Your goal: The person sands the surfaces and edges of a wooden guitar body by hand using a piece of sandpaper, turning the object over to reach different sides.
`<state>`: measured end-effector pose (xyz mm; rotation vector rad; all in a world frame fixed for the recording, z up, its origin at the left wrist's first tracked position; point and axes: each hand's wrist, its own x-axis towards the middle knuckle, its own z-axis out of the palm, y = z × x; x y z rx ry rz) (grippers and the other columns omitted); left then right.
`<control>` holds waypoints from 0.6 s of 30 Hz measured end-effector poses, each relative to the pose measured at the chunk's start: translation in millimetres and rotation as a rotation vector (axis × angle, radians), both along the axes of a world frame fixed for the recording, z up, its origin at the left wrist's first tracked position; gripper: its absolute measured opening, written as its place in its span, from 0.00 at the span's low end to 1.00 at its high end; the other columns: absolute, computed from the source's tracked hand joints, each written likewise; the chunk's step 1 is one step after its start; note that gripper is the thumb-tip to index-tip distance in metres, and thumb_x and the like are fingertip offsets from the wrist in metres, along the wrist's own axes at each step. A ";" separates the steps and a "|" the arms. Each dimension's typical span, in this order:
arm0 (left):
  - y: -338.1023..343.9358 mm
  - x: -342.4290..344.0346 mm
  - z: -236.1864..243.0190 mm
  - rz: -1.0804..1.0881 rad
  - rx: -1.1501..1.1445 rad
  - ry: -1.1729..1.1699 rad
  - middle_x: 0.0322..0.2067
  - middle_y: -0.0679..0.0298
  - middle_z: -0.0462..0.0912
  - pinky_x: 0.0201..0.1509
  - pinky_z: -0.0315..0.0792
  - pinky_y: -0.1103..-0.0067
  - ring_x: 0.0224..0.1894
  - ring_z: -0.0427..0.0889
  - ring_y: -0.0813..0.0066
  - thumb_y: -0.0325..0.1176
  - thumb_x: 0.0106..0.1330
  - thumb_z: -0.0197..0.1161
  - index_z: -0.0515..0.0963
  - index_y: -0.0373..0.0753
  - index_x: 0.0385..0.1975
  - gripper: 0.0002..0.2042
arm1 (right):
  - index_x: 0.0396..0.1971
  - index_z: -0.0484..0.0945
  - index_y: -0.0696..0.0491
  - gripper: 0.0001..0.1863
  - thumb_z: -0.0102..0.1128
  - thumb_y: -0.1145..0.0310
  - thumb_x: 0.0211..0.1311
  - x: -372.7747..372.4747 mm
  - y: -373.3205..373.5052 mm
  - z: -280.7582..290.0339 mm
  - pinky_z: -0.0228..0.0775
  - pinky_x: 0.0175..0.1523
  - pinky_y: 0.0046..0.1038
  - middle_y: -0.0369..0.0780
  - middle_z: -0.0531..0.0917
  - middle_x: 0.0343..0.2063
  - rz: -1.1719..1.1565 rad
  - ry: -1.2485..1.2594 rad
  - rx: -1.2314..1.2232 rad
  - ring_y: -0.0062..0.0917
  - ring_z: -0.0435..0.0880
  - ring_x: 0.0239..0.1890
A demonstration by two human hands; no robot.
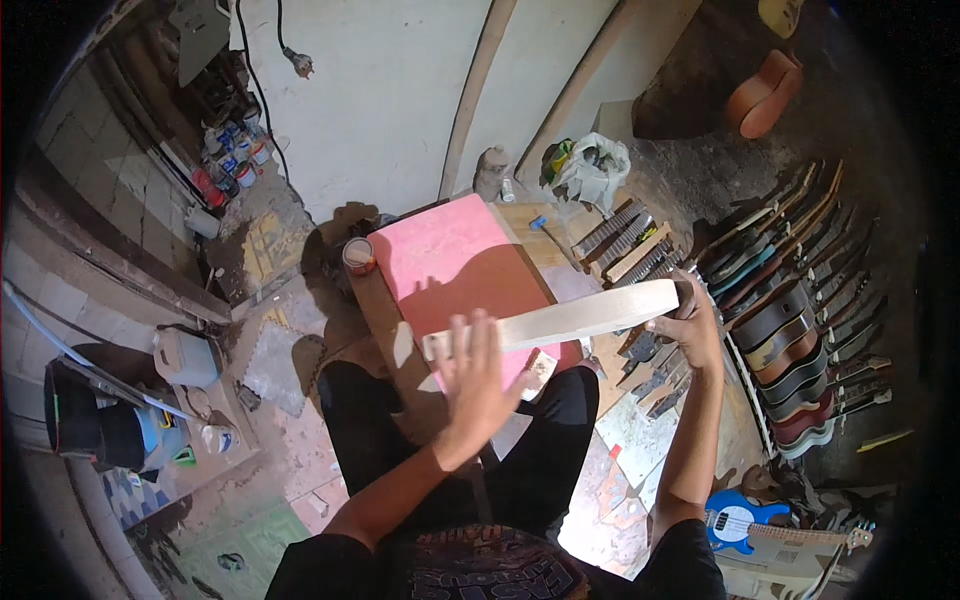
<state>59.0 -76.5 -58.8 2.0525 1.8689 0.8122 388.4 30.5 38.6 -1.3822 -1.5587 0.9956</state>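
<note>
A long pale wooden piece (580, 315) is held slanted over a pink padded board (435, 238), which lies on a wooden worktop between my knees. My right hand (695, 330) grips the piece at its darker right end. My left hand (470, 390) lies over its left end with fingers extended and slightly apart, partly hiding it. Just right of those fingers is a small light block (540, 372) on the pink board. A round tin (359, 256) stands at the worktop's upper left corner.
Guitars (790, 360) fill a rack at right, near a blue bass (738, 522). Fretted necks (615, 240) and a white bag (595, 170) are ahead-right. Buckets and containers (185, 365) stand at left. A plug (300, 62) hangs against the wall.
</note>
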 end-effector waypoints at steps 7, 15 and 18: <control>4.6 51.5 52.2 -0.434 0.234 -0.604 0.79 0.33 0.48 0.83 0.46 0.49 0.82 0.46 0.36 0.46 0.64 0.74 0.52 0.25 0.78 0.51 | 0.64 0.72 0.58 0.45 0.85 0.78 0.41 -31.4 -4.7 19.3 0.75 0.60 0.30 0.40 0.84 0.50 -0.009 0.021 -0.016 0.27 0.82 0.54; -9.7 -26.1 6.2 0.007 0.009 0.019 0.80 0.47 0.54 0.82 0.43 0.48 0.82 0.48 0.40 0.45 0.61 0.75 0.57 0.25 0.76 0.49 | 0.63 0.73 0.58 0.42 0.83 0.80 0.42 -35.8 -0.2 21.6 0.75 0.62 0.30 0.39 0.83 0.51 0.036 -0.035 0.059 0.27 0.82 0.54; -7.6 -29.6 6.0 0.119 -0.040 -0.118 0.80 0.44 0.52 0.83 0.42 0.48 0.82 0.45 0.39 0.45 0.61 0.74 0.55 0.25 0.77 0.50 | 0.63 0.73 0.59 0.43 0.83 0.80 0.42 -48.2 -3.3 28.8 0.73 0.64 0.31 0.39 0.83 0.51 0.018 -0.033 0.050 0.27 0.82 0.56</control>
